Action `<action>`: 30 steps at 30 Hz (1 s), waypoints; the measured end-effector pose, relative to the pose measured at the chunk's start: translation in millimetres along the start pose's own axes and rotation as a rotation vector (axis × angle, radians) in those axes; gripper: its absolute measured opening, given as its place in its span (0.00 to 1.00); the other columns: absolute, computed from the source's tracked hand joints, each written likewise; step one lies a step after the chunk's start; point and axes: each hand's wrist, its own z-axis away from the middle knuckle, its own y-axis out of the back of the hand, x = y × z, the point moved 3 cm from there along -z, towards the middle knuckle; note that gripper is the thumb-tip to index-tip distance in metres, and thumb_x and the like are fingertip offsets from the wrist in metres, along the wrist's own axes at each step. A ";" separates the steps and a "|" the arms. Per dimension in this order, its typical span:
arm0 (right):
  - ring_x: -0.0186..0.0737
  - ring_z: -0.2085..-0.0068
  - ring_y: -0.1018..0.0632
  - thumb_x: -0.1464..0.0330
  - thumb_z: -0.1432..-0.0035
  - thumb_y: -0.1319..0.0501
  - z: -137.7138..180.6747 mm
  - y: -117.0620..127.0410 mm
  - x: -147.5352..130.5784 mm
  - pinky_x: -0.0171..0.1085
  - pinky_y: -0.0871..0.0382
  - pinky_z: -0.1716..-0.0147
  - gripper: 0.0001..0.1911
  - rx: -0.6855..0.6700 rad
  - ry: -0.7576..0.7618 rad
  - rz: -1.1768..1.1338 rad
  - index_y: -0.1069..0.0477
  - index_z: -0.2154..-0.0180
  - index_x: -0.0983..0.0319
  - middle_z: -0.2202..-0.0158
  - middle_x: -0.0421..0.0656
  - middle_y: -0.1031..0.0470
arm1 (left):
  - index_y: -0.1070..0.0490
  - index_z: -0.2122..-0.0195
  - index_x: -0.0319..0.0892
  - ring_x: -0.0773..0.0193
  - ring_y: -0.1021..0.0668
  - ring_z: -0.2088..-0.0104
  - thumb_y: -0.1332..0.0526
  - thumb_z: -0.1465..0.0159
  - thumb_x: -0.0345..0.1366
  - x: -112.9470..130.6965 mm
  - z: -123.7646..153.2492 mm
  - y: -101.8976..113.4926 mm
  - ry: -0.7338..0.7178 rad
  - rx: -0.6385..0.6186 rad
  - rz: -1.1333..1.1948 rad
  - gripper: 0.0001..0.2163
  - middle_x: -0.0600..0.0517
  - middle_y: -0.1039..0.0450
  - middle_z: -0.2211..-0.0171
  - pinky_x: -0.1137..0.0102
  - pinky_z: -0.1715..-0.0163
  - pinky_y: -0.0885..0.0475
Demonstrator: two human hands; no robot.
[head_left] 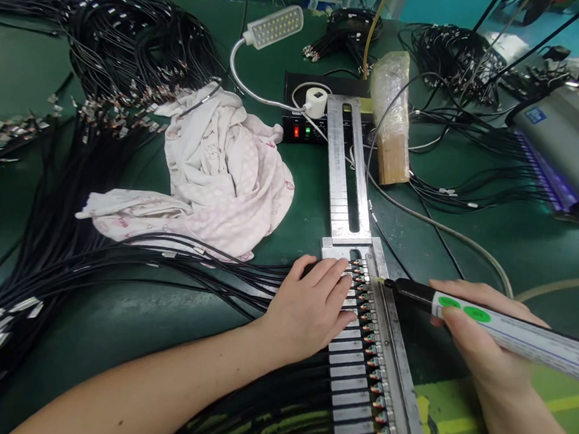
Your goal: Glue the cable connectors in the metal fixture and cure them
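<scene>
My left hand (312, 306) lies flat, fingers stretched out, on black cables (204, 277) clamped in a long metal fixture (357, 376). The cable ends with small connectors (368, 330) line up along the fixture's right side. My right hand (480, 339) grips a white pen-like tool (511, 331) with two green buttons. Its black tip (389, 284) points at the top connectors, just right of my left fingertips.
A crumpled pale cloth (223, 171) lies left of the fixture's metal rail (346, 168). Bundles of black cables (127, 50) cover the left and back. A gooseneck LED lamp (274, 25), a black control box (306, 128), a wrapped block (392, 118) and a grey machine (566, 145) stand behind.
</scene>
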 end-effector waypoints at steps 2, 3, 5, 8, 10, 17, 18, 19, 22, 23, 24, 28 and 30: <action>0.39 0.71 0.23 0.65 0.50 0.36 2.5 3.7 0.4 0.36 0.28 0.73 0.10 0.049 0.027 -0.042 0.23 0.63 0.53 0.69 0.39 0.23 | 0.33 0.50 0.34 0.53 0.34 0.45 0.48 0.34 0.43 -0.2 0.1 -0.2 0.000 -0.003 0.005 0.19 0.40 0.35 0.44 0.57 0.48 0.41; 0.39 0.71 0.23 0.65 0.50 0.36 2.9 4.6 -0.2 0.36 0.28 0.72 0.10 0.056 0.050 -0.047 0.23 0.62 0.53 0.69 0.39 0.23 | 0.34 0.50 0.34 0.53 0.34 0.45 0.49 0.33 0.43 -0.2 0.0 -0.3 0.002 -0.007 0.008 0.19 0.40 0.35 0.44 0.57 0.48 0.41; 0.37 0.72 0.23 0.67 0.50 0.36 2.2 4.0 -2.4 0.35 0.28 0.71 0.11 0.026 0.091 -0.012 0.24 0.62 0.53 0.68 0.38 0.23 | 0.33 0.50 0.34 0.53 0.33 0.46 0.49 0.33 0.43 -0.2 -0.2 -0.1 0.006 -0.009 0.009 0.19 0.41 0.35 0.44 0.57 0.49 0.41; 0.35 0.74 0.23 0.69 0.50 0.36 -0.7 -0.4 -6.3 0.33 0.28 0.74 0.10 -0.061 0.127 0.088 0.24 0.62 0.54 0.70 0.37 0.22 | 0.33 0.51 0.34 0.54 0.33 0.47 0.49 0.34 0.43 0.4 -0.7 0.5 0.010 -0.008 0.003 0.18 0.41 0.34 0.45 0.58 0.49 0.40; 0.36 0.73 0.23 0.69 0.49 0.36 -2.4 -3.4 -7.9 0.33 0.28 0.75 0.09 -0.087 0.122 0.130 0.25 0.63 0.54 0.71 0.38 0.22 | 0.33 0.51 0.35 0.53 0.32 0.47 0.49 0.34 0.42 0.8 -1.0 0.6 0.009 -0.016 0.001 0.17 0.41 0.34 0.45 0.57 0.50 0.40; 0.36 0.72 0.22 0.69 0.49 0.37 -4.1 -9.4 -8.5 0.32 0.28 0.74 0.08 -0.109 0.116 0.148 0.25 0.64 0.55 0.70 0.38 0.22 | 0.33 0.51 0.35 0.53 0.32 0.47 0.49 0.33 0.42 1.1 -1.1 0.6 0.005 -0.010 0.001 0.17 0.41 0.34 0.45 0.57 0.50 0.40; 0.36 0.72 0.22 0.69 0.49 0.37 -4.0 -9.5 -8.2 0.32 0.28 0.74 0.08 -0.110 0.117 0.150 0.25 0.64 0.55 0.70 0.38 0.22 | 0.33 0.52 0.35 0.53 0.32 0.47 0.49 0.33 0.42 1.1 -1.1 0.7 0.005 -0.006 0.000 0.17 0.41 0.34 0.45 0.57 0.50 0.40; 0.36 0.72 0.22 0.69 0.49 0.37 -3.9 -9.6 -7.9 0.32 0.28 0.74 0.08 -0.111 0.117 0.153 0.25 0.64 0.55 0.70 0.39 0.22 | 0.33 0.52 0.35 0.53 0.32 0.47 0.49 0.33 0.43 1.2 -1.1 0.8 0.004 -0.005 -0.002 0.17 0.41 0.34 0.45 0.57 0.50 0.40; 0.36 0.72 0.22 0.68 0.49 0.37 -3.6 -9.7 -7.5 0.32 0.27 0.74 0.08 -0.114 0.121 0.153 0.25 0.64 0.56 0.70 0.38 0.22 | 0.32 0.52 0.35 0.53 0.32 0.47 0.49 0.33 0.43 1.5 -1.2 1.2 -0.001 -0.010 -0.008 0.17 0.41 0.34 0.45 0.57 0.50 0.40; 0.36 0.72 0.22 0.68 0.49 0.37 -3.5 -9.8 -7.6 0.32 0.27 0.74 0.08 -0.118 0.125 0.154 0.25 0.64 0.56 0.70 0.38 0.22 | 0.32 0.51 0.35 0.53 0.32 0.47 0.49 0.33 0.43 1.6 -1.3 1.2 -0.001 -0.014 -0.008 0.18 0.41 0.34 0.45 0.57 0.50 0.40; 0.36 0.72 0.22 0.68 0.49 0.37 -3.5 -10.0 -7.7 0.32 0.27 0.74 0.08 -0.121 0.128 0.155 0.25 0.64 0.56 0.70 0.38 0.22 | 0.32 0.51 0.35 0.53 0.32 0.47 0.50 0.33 0.43 1.5 -1.4 1.3 0.000 -0.016 -0.008 0.18 0.40 0.34 0.45 0.57 0.50 0.40; 0.36 0.72 0.22 0.68 0.48 0.37 -3.8 -10.4 -7.7 0.32 0.28 0.74 0.08 -0.126 0.126 0.156 0.25 0.63 0.56 0.70 0.38 0.22 | 0.33 0.51 0.34 0.53 0.33 0.47 0.49 0.33 0.43 1.5 -1.4 1.6 0.001 -0.015 -0.009 0.18 0.40 0.34 0.45 0.57 0.50 0.40; 0.35 0.73 0.23 0.68 0.48 0.37 -3.7 -10.2 -7.2 0.32 0.28 0.75 0.08 -0.124 0.120 0.151 0.26 0.63 0.54 0.70 0.37 0.22 | 0.33 0.51 0.34 0.53 0.32 0.47 0.49 0.33 0.43 1.5 -1.3 1.3 -0.001 -0.014 -0.010 0.18 0.40 0.34 0.45 0.57 0.49 0.40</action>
